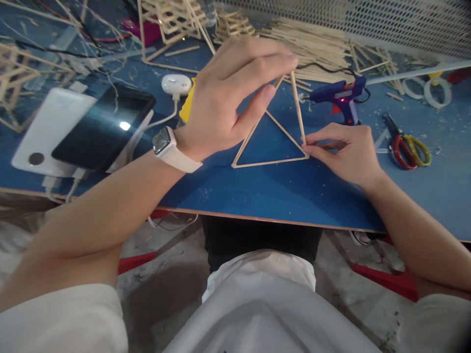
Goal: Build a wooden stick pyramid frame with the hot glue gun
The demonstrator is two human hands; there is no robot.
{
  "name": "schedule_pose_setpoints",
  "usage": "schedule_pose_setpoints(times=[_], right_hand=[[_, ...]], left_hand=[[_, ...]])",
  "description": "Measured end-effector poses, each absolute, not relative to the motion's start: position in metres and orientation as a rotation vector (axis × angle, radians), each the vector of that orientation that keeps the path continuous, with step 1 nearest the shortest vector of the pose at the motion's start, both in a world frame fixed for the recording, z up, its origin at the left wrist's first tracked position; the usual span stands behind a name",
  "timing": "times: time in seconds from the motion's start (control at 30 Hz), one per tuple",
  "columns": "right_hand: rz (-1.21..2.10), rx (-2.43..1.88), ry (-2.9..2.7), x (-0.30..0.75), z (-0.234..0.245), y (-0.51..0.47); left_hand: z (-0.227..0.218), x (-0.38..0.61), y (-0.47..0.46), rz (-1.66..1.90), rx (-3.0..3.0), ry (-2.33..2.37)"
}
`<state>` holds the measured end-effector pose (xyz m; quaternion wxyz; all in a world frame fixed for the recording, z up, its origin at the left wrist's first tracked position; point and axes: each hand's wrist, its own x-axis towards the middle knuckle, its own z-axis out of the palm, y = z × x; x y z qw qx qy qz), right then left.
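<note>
A frame of thin wooden sticks point(272, 161) joined in a pyramid-like shape stands on the blue table. My left hand point(235, 93) arches over it, fingertips closed at the top corner where the sticks meet. Low at the right corner, my right hand point(344, 149) pinches the end of the upright stick between thumb and finger. Just beyond that hand lies a blue glue gun point(340, 97) with a red light, its nozzle pointing left toward the frame. Part of the frame's left side is hidden behind my left hand.
Red-and-yellow scissors point(408, 147) and tape rolls point(437, 93) lie to the right. Loose wooden sticks point(312, 46) are piled at the back. A black phone point(105, 130), a white power bank point(51, 130) and an earbud case point(175, 84) with cables sit left. The table's front edge point(239, 216) is close.
</note>
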<state>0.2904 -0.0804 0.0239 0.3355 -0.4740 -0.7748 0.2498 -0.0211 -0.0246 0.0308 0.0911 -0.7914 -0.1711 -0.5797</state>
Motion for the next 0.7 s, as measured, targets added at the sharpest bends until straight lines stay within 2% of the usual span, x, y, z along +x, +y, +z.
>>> schedule_pose_setpoints(times=[0.47, 0.6, 0.67, 0.7], right_hand=[[0.802, -1.169, -2.115, 0.301, 0.032, -0.075], [0.822, -1.15, -2.101, 0.302, 0.03, -0.073], [0.834, -1.109, -2.078, 0.302, 0.028, -0.072], [0.841, -1.092, -2.073, 0.302, 0.027, -0.072]], left_hand=[[0.026, -0.026, -0.017, -1.561, -2.344, -0.472], [0.025, -0.041, 0.011, -1.527, -2.427, -0.423], [0.024, -0.049, 0.033, -1.295, -2.659, -0.271], [0.024, -0.052, 0.042, -1.272, -2.746, -0.342]])
